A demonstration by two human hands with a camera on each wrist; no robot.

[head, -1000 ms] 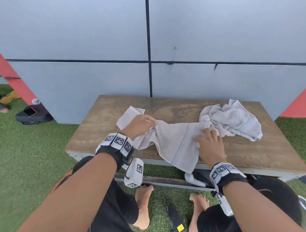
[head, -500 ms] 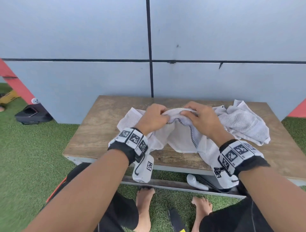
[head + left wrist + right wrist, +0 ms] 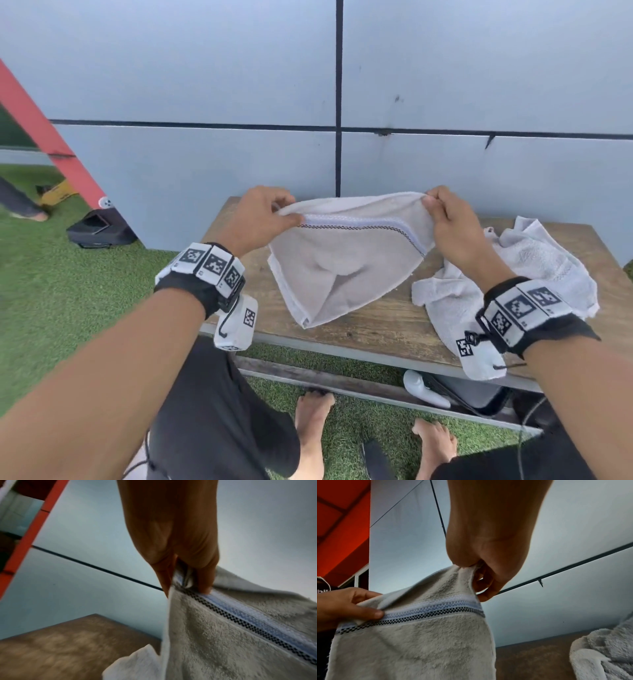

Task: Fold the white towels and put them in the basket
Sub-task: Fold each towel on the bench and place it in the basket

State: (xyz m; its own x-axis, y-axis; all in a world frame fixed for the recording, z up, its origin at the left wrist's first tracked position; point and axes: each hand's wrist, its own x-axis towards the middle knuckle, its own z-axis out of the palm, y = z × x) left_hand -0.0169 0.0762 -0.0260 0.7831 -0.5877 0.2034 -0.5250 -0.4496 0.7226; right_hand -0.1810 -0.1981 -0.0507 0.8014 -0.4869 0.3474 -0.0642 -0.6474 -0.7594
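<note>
— Where is the towel [image 3: 342, 270] relative to the grip?

— Its top edge runs sideways between the left hand [image 3: 255, 214] and right hand [image 3: 452, 222], each pinching a corner; the rest hangs below toward the table [image 3: 383, 318]. The crumpled towel [image 3: 534, 270] lies just beside the right hand.

— Any writing?

— None readable; only a checked border stripe [image 3: 423, 613]. No basket is in view.

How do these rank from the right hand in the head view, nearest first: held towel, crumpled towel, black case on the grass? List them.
From the right hand:
1. Held towel, pinched in it.
2. Crumpled towel, on the table just right.
3. Black case, far left on the grass.
</note>
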